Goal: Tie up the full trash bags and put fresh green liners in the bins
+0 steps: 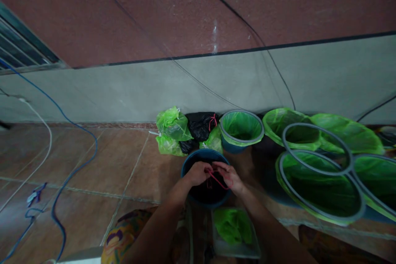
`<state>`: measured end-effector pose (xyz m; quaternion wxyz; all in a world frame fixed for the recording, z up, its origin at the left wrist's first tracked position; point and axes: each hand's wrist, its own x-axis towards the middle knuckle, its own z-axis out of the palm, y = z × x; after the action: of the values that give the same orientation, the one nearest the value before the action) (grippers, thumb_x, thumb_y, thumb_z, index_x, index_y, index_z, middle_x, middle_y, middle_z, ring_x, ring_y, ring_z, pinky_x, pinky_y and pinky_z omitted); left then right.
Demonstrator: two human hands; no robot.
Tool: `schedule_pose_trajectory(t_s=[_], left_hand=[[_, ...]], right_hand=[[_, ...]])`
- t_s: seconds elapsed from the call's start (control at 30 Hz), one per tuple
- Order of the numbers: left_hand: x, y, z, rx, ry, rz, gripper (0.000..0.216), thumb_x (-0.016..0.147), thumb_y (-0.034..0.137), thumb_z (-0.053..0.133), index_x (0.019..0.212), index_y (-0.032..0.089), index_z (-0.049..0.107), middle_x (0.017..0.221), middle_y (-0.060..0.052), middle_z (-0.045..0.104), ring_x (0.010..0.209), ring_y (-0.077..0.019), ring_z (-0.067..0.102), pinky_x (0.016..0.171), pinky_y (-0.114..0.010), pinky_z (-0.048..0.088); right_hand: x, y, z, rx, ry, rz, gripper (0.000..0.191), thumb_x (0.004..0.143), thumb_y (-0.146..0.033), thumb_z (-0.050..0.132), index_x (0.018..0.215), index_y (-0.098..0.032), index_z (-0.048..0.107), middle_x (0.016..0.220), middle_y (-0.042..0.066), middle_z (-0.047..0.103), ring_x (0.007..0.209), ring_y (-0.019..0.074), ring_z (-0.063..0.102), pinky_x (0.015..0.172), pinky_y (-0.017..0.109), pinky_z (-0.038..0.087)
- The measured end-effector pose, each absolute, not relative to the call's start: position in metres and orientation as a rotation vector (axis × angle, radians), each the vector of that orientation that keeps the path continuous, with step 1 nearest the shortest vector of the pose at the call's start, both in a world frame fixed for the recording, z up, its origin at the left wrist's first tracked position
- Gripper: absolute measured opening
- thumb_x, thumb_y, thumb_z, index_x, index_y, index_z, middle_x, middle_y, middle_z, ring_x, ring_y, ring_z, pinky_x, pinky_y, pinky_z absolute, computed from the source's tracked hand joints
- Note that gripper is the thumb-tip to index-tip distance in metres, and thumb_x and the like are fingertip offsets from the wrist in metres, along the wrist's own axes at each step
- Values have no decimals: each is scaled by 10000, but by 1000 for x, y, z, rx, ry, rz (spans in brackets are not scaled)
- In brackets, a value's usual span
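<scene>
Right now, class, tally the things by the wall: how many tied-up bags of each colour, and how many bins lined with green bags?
Tied green bags: 3, the largest at the left
Tied black bags: 2, one with a red tie
Bins with green liners: 5, such as the small one
Total: 10
The blue bin under the hands, left and right, is not counted.

A small bin (204, 161) stands on the floor (102, 165) in front of the person, both hands over its mouth: left hand (198, 173), right hand (230, 177), a string (218, 180) between them. Behind it, tied bags (185, 130) lie against the wall (123, 90). A lined bin (241, 130) stands right of the bags, more lined bins (318, 177) farther right. Cables (71, 165) trail on the floor at left.
</scene>
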<state>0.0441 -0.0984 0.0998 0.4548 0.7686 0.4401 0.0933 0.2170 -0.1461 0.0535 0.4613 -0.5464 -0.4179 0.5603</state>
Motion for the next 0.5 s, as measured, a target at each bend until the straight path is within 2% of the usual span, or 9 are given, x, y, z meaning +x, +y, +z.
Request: schedule_pose_trajectory(t_s=[0.2,0.37,0.5], left_hand=[[54,-107,115,2460,1154,29,231,935,175,495,1021,198,709,981,-54,749,905,-205,687,814,-309,513],[60,-116,101,2605,1285,-95,272,981,200,449,1149,174,661,1030,-100,717,982,-235,669,819,-343,536],[58,-122,88,2600,1353,-48,264,998,230,432,1156,175,635,1038,-96,694,975,-231,654,802,-338,531]], right_hand=[[204,-136,48,-1326,-1110,1463,348,743,-483,611,907,-201,732,956,82,759,950,257,666,945,412,484],[207,-134,49,-1365,-1130,1549,358,729,-466,638,942,-196,737,924,72,752,917,253,665,866,395,504],[213,-131,50,-1311,-1086,1695,399,678,-497,725,919,-180,745,928,72,758,880,233,662,860,379,494]])
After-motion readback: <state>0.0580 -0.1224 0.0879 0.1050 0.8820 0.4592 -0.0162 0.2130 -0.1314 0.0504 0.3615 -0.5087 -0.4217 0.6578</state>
